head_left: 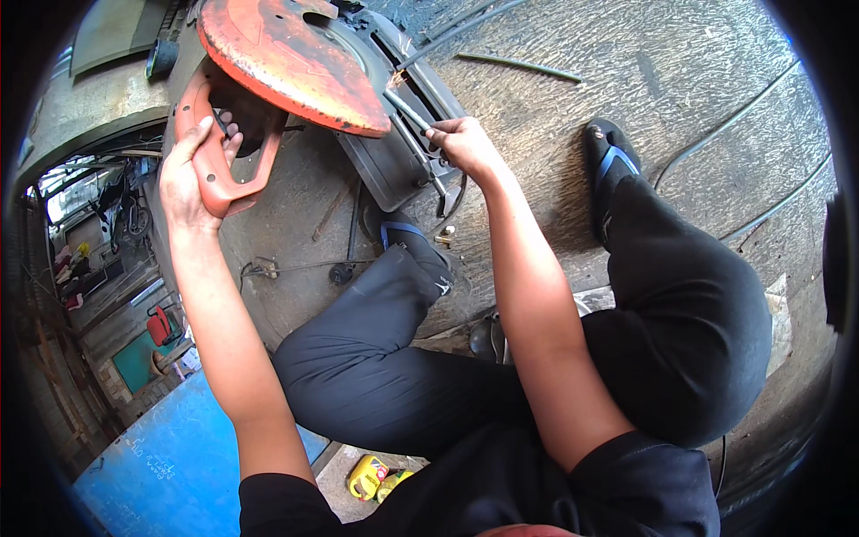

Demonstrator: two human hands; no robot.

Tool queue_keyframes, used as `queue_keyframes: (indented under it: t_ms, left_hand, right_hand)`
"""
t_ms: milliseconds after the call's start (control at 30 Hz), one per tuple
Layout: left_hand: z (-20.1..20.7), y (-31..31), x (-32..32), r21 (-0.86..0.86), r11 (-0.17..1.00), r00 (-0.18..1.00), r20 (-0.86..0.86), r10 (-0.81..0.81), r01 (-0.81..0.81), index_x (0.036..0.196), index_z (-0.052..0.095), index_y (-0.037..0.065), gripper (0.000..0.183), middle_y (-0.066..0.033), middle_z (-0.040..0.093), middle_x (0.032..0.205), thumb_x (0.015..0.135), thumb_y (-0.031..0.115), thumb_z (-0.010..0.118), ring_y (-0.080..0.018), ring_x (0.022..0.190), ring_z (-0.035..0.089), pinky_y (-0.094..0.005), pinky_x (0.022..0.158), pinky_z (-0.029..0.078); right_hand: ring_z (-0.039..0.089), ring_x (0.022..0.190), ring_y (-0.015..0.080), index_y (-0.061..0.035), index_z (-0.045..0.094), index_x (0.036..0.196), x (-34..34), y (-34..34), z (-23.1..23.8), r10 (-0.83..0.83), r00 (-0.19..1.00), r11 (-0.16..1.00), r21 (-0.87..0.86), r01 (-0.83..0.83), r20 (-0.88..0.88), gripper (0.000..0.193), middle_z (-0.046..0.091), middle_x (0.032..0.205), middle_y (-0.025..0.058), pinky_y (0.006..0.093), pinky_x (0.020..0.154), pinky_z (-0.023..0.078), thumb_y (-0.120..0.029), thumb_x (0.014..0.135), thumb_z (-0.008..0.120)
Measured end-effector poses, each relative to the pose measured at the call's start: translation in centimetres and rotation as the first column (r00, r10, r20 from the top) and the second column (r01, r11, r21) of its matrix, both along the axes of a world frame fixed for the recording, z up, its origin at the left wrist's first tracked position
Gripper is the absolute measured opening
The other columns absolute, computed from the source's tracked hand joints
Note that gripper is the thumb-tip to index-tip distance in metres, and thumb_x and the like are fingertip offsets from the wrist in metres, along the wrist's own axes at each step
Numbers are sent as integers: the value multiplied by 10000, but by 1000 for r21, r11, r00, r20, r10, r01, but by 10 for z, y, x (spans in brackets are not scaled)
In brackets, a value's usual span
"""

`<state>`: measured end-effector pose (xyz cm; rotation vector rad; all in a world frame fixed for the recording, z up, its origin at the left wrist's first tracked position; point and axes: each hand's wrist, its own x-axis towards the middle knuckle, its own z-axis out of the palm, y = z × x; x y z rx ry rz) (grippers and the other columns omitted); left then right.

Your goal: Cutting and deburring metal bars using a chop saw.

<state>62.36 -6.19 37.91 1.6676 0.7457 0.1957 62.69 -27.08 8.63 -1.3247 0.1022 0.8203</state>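
An orange chop saw stands at the upper left, its worn blade guard [295,67] tilted over a black base [380,170]. My left hand [190,174] is closed around the saw's orange loop handle [215,166], fingers reaching through it. To the right of the guard, my right hand [467,150] pinches a thin grey metal rod [408,109]. The rod slants up toward the guard's right edge, above the saw's clamp screw [413,148]. Small bright sparks or shavings show near the rod's far end. The guard hides most of the blade.
A short loose rod [519,66] lies on the rough floor beyond my right hand. Cables [747,112] curve across the right side. My sandalled feet flank the saw's near side. A blue panel [197,456] and yellow containers [367,477] are at the lower left.
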Motion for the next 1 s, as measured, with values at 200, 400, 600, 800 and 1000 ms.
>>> queue_keyframes:
  t_ms: [200, 400, 600, 800, 1000]
  left_hand:
    - [0, 1, 0, -1, 1000, 1000, -4, -1, 1, 1233, 499, -53, 394, -153, 592, 1075, 884, 102, 596, -235, 1005, 586, -387, 900, 494]
    - [2, 0, 0, 11, 999, 999, -23, -36, 36, 1269, 447, -53, 448, -145, 541, 1095, 883, 110, 607, -246, 1018, 573, -399, 956, 493]
    - [0, -2, 0, 4, 1000, 1000, 5, -4, 4, 1250, 492, -43, 404, -146, 593, 1089, 883, 94, 592, -232, 1005, 590, -378, 895, 500]
    - [-1, 7, 0, 23, 999, 999, -26, -35, 36, 1271, 453, -61, 432, -163, 566, 1097, 892, 94, 588, -254, 1012, 586, -392, 938, 495]
    - [-2, 8, -2, -18, 999, 1000, 5, -27, 27, 1263, 467, -65, 426, -169, 578, 1092, 880, 77, 589, -252, 1014, 583, -387, 911, 502]
  right_hand:
    - [689, 847, 225, -47, 703, 1065, 0, -3, 11, 24, 993, 992, -123, -9, 114, 288, 716, 897, 158, 333, 807, 504, -223, 843, 655]
    - [687, 878, 284, -51, 699, 1067, -2, -2, 16, -18, 969, 980, -186, 66, 247, 285, 696, 922, 200, 355, 821, 503, -201, 826, 671]
    - [684, 853, 284, -42, 705, 1040, -3, -4, 20, -41, 939, 966, -228, 125, 341, 276, 692, 895, 206, 355, 812, 501, -206, 825, 651]
    - [624, 651, 183, -4, 724, 922, 5, -7, 16, -114, 986, 993, -38, 110, -121, 339, 707, 715, 103, 314, 668, 487, -248, 824, 509]
    - [456, 490, 84, -35, 711, 871, 5, -10, 14, -52, 972, 991, 111, 79, -227, 246, 601, 661, 20, 238, 442, 354, -197, 867, 525]
